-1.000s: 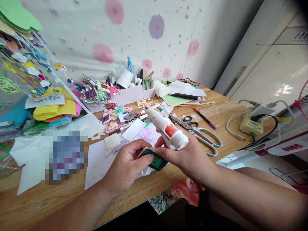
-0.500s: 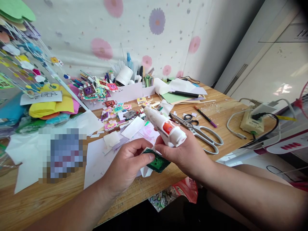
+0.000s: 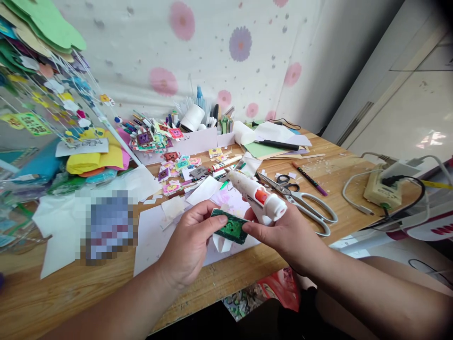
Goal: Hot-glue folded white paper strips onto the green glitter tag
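Observation:
My left hand (image 3: 189, 245) pinches the left side of a small green glittery square piece (image 3: 229, 226), with a scrap of white paper (image 3: 220, 243) hanging under it. My right hand (image 3: 283, 231) grips a white hot glue gun (image 3: 257, 194) with an orange trigger, nozzle pointing up and to the left. That hand's thumb and fingertip also touch the right edge of the green piece. Both hands hover just above a white sheet (image 3: 152, 236) at the front of the wooden table (image 3: 53, 293).
Scissors (image 3: 300, 200) lie right of the glue gun, with a purple pen (image 3: 309, 178) behind. A power strip (image 3: 382, 191) with cables sits at the right edge. Small coloured paper squares (image 3: 173, 165), pen holders (image 3: 198, 120) and stacked felt (image 3: 92, 156) crowd the back and left.
The green piece has been turned up flatter between both hands, and the glue gun has tipped slightly lower. The camera shifted a little, moving the scene rightward.

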A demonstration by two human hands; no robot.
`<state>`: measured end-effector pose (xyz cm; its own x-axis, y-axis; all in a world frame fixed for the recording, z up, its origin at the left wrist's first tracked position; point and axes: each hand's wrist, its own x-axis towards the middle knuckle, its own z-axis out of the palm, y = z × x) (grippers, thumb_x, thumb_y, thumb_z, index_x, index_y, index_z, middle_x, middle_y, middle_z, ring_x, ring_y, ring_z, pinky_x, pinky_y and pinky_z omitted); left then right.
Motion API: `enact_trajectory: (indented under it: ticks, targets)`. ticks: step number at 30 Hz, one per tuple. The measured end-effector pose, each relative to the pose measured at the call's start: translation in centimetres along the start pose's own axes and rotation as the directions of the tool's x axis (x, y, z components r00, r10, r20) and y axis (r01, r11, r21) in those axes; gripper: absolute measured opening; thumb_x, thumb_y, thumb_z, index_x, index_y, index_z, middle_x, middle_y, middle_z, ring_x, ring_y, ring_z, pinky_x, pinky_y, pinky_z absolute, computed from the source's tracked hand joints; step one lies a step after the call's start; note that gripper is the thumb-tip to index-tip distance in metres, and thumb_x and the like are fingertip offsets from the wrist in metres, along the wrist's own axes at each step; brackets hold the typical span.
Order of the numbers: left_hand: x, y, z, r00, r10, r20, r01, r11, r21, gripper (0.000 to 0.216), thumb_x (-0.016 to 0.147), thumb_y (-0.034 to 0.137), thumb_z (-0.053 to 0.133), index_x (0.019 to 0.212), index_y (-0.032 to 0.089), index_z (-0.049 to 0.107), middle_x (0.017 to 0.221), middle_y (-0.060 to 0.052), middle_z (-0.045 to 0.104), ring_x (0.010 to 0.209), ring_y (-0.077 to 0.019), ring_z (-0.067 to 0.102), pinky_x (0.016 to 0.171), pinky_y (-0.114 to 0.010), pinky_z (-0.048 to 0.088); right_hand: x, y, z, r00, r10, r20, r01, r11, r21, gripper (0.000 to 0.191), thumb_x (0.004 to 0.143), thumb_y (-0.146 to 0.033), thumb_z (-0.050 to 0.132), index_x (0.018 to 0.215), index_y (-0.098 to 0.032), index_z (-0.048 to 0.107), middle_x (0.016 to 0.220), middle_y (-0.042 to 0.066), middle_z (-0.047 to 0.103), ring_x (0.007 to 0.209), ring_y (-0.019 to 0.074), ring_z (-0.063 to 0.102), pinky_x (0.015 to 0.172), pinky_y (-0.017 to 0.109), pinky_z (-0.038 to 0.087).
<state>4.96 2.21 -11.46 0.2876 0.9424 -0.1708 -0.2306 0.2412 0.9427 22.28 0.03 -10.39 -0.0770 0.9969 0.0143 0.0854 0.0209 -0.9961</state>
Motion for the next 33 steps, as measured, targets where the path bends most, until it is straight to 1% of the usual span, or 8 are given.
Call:
enact_trajectory:
  ticks: [3,6,11,13,16,19,25,33]
  targets:
    - [0.2,0.2,-0.2,0.997,-0.008,0.081,0.007,1.000,0.012,0.015,0.072,0.028,0.072,0.077,0.018,0.062,0.072,0.000,0.062,0.067,-0.0127,0.054,0.063,-0.025,0.043,0.0,0.3,0.0,0.998,-0.009,-0.056,0.008,1.000,-0.021,0.019,0.067,-0.019,0.069,0.080,-0.018,0.054,0.068,-0.004,0.056,0.060,0.0109,0.051,0.056,0.024,0.042]
    - [1.0,1.3,-1.1,0.985,0.067,0.161,-0.081,0.993,0.082,0.030,0.071,0.032,0.072,0.096,0.018,0.065,0.089,-0.003,0.065,0.079,-0.0162,0.057,0.069,-0.026,0.045,0.1,0.3,-0.6,0.994,-0.035,-0.100,0.032,0.999,-0.025,0.018,0.068,-0.021,0.070,0.077,-0.019,0.055,0.069,-0.002,0.058,0.061,0.0123,0.052,0.057,0.026,0.043]
    - [2.5,4.0,-4.0,0.963,0.267,-0.040,-0.237,0.905,0.353,0.022,0.076,0.036,0.066,0.091,0.020,0.063,0.092,-0.001,0.064,0.081,-0.0163,0.058,0.075,-0.029,0.046,0.2,0.3,-2.5,0.978,-0.087,-0.189,0.081,0.996,-0.038,0.020,0.070,-0.024,0.073,0.084,-0.021,0.059,0.071,-0.001,0.059,0.064,0.0154,0.054,0.059,0.029,0.043]
    - [2.2,4.6,-5.5,0.957,0.291,0.000,-0.222,0.729,0.647,0.016,0.077,0.035,0.065,0.083,0.020,0.063,0.082,0.000,0.063,0.076,-0.0163,0.057,0.069,-0.028,0.043,0.2,0.6,-3.1,0.974,-0.094,-0.208,0.086,0.995,-0.048,0.019,0.071,-0.028,0.074,0.084,-0.021,0.061,0.071,-0.001,0.059,0.066,0.0163,0.054,0.061,0.029,0.042]
    - [1.0,4.2,-7.2,0.977,0.186,0.108,-0.163,0.315,0.935,0.012,0.078,0.031,0.061,0.073,0.021,0.064,0.072,0.001,0.062,0.069,-0.0164,0.056,0.064,-0.028,0.041,0.1,1.3,-3.8,0.968,-0.113,-0.224,0.101,0.993,-0.063,0.020,0.072,-0.032,0.076,0.082,-0.021,0.063,0.073,-0.001,0.060,0.070,0.0170,0.054,0.064,0.031,0.042]
    - [0.0,2.9,-8.2,0.984,0.082,0.158,-0.170,0.170,0.971,0.012,0.080,0.028,0.056,0.079,0.022,0.066,0.082,0.000,0.064,0.075,-0.0175,0.060,0.069,-0.029,0.044,0.1,1.7,-4.1,0.967,-0.124,-0.222,0.108,0.991,-0.081,0.019,0.072,-0.032,0.076,0.083,-0.022,0.065,0.074,-0.001,0.060,0.069,0.0165,0.054,0.064,0.031,0.041]
    - [-0.1,1.0,-8.6,0.992,0.049,0.116,-0.119,0.066,0.991,0.019,0.080,0.031,0.056,0.093,0.025,0.069,0.095,-0.003,0.061,0.085,-0.0217,0.061,0.075,-0.033,0.046,-0.2,1.3,-3.9,0.973,-0.106,-0.204,0.090,0.992,-0.084,0.020,0.071,-0.031,0.077,0.082,-0.022,0.062,0.074,-0.002,0.062,0.067,0.0159,0.054,0.062,0.030,0.040]
    - [0.2,0.6,-8.7,0.990,0.047,0.135,-0.141,0.178,0.974,0.005,0.075,0.024,0.058,0.072,0.021,0.061,0.088,-0.002,0.057,0.083,-0.0200,0.058,0.078,-0.033,0.044,-0.7,1.0,-3.5,0.977,-0.112,-0.183,0.096,0.991,-0.091,0.022,0.071,-0.031,0.076,0.081,-0.019,0.060,0.074,-0.002,0.061,0.067,0.0155,0.054,0.063,0.030,0.041]
